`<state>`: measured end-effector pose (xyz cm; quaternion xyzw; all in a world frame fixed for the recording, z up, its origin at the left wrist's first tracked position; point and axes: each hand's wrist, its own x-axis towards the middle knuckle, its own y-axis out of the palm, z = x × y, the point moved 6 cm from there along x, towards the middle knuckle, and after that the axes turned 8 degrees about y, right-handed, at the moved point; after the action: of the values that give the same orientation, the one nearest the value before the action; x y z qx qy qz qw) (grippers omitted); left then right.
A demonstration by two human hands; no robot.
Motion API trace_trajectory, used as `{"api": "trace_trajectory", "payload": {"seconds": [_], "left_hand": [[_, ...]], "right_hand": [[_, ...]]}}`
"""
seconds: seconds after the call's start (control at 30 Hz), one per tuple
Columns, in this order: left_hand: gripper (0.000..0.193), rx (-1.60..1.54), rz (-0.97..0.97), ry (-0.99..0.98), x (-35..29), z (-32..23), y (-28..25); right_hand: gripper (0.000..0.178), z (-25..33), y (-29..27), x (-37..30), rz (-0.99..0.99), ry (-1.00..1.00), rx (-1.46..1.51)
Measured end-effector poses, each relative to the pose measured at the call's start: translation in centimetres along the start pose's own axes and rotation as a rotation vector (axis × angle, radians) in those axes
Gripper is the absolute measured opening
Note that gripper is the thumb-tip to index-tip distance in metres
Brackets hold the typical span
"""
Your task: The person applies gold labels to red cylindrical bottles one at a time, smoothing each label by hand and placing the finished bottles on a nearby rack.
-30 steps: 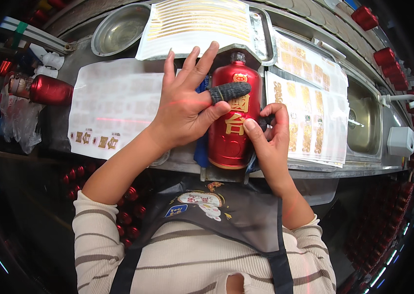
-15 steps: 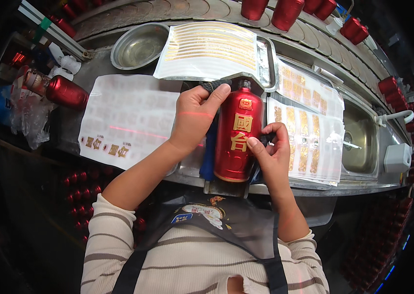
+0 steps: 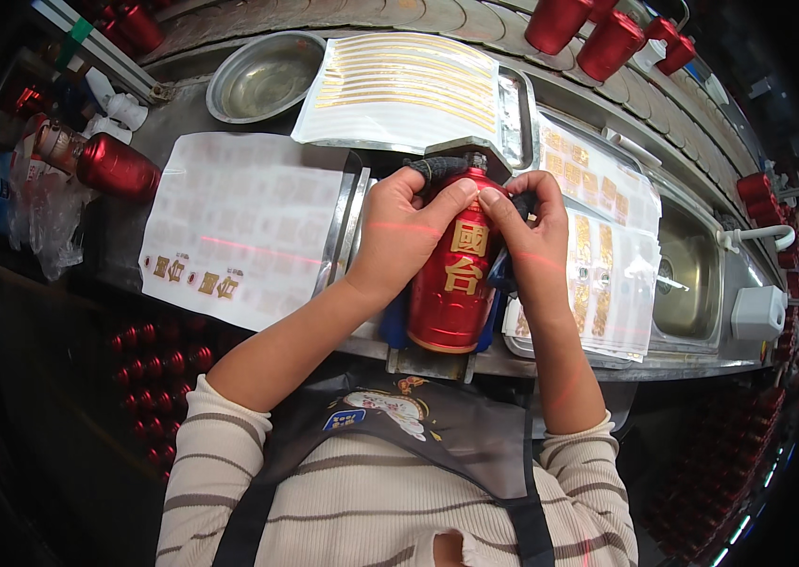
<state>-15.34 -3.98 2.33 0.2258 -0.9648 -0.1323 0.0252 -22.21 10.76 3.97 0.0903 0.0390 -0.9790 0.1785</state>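
Note:
A glossy red bottle (image 3: 453,319) with a dark neck and large gold character decals leans back on a cradle at the bench's front edge, its base toward me. My left hand (image 3: 401,225) closes around its upper left side, the thumb pressed on the shoulder. From the other side my right hand (image 3: 539,234) grips the shoulder, its thumb beside the left one. Both thumbs cover the small gold emblem there. Dark covers wrap some fingertips. Blue material (image 3: 394,323) shows beside the bottle. A white decal sheet (image 3: 248,194) with a few gold pieces lies left of my left hand.
Beyond the bottle lies a sheet of gold strips (image 3: 399,90), beside a metal bowl (image 3: 267,80). More gold decal sheets (image 3: 640,283) lie right, before a sink (image 3: 687,298) and white jug (image 3: 758,310). Another red bottle (image 3: 118,168) lies left. A conveyor (image 3: 399,17) carries red bottles behind.
My right hand has moved up from the bottle's lower right side to its shoulder. My left thumb has shifted onto the emblem, now covered. Bottles on the conveyor have moved right.

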Motion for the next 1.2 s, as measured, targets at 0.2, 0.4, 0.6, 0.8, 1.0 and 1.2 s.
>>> {"api": "trace_trajectory", "payload": {"seconds": [0.2,0.4,0.6,0.8,1.0,1.2], "left_hand": [[0.018,-0.225,-0.024,0.014,-0.3,-1.2,1.0],[0.023,0.104,-0.123,0.345,0.2,0.3,0.0],[0.037,0.727,0.171,0.711,-2.5,-2.7,-0.2],[0.034,0.859,0.314,0.915,-2.7,-3.0,0.0],[0.033,0.957,0.361,1.001,-2.6,-4.1,0.1],[0.034,0.959,0.266,0.905,-1.1,-3.1,-0.2]], "right_hand": [[0.029,0.0,-0.1,1.0,-0.015,-0.114,-0.109],[0.018,-1.6,-0.8,1.4,0.068,-0.093,-0.071],[0.013,-2.2,-0.9,1.0,0.126,-0.060,0.018],[0.017,-2.2,-1.4,0.7,0.115,-0.129,0.047],[0.019,-3.7,-2.2,1.6,0.167,-0.093,0.054],[0.033,-2.9,-0.9,0.3,0.123,-0.227,-0.043]]}}
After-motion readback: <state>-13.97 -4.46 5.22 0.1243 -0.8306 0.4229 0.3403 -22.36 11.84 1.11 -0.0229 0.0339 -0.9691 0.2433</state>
